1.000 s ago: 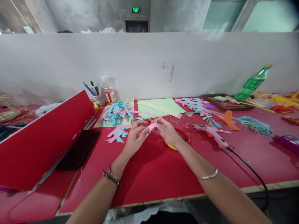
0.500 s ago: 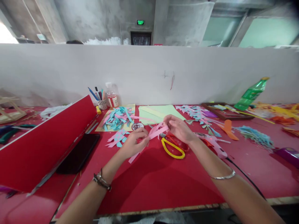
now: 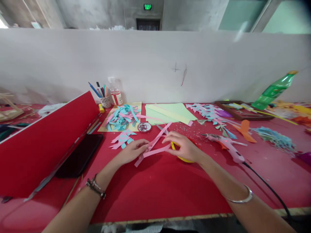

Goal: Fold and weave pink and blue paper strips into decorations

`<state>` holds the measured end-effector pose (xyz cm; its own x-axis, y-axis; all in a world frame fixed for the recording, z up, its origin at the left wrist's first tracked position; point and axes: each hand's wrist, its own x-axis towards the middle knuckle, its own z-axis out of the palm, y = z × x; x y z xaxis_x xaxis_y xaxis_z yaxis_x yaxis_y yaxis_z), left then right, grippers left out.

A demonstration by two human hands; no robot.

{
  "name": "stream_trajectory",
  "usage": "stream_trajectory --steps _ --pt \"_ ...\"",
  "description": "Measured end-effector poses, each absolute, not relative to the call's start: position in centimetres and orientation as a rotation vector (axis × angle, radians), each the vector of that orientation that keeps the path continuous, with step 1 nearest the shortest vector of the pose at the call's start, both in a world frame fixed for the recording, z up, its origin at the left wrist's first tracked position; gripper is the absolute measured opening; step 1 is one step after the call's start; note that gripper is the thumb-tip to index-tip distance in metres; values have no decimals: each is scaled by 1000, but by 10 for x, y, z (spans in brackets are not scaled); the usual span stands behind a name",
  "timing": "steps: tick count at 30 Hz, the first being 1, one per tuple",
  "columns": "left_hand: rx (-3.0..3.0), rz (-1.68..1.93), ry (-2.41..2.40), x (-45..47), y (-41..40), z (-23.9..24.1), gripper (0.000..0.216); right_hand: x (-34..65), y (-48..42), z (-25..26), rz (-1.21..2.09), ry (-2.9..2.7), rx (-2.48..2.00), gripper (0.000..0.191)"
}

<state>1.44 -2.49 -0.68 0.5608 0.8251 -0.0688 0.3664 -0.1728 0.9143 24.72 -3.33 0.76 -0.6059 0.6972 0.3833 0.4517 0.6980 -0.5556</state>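
Pink paper strips [image 3: 157,150] stretch between my two hands above the red tabletop. My left hand [image 3: 134,150] pinches them where they cross, with a short end poking out below its fingers. At the other side my right hand [image 3: 181,147] is closed on the end of the lower strip. Another pink strip slants up and away between the hands. Scissors with yellow and red handles [image 3: 186,160] lie partly hidden under my right hand. Just beyond my left hand rests a woven pink and blue paper piece [image 3: 123,139].
A pink glue gun [image 3: 229,147] with a black cord lies at right. Blue and pink strips [image 3: 122,118] are heaped behind, near a round tin [image 3: 144,127] and green paper sheets [image 3: 170,111]. A red board [image 3: 48,145] and a phone [image 3: 80,157] are at left.
My right hand has come down and toward me, bringing its strip end lower and over the scissors. My left hand keeps its pinch. The view has tilted downward.
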Motion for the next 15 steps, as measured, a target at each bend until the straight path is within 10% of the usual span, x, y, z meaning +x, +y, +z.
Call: stream_trajectory --steps 15 --pt "2021 651 907 19 -32 -3 33 242 -29 -3 215 -2600 -923 34"
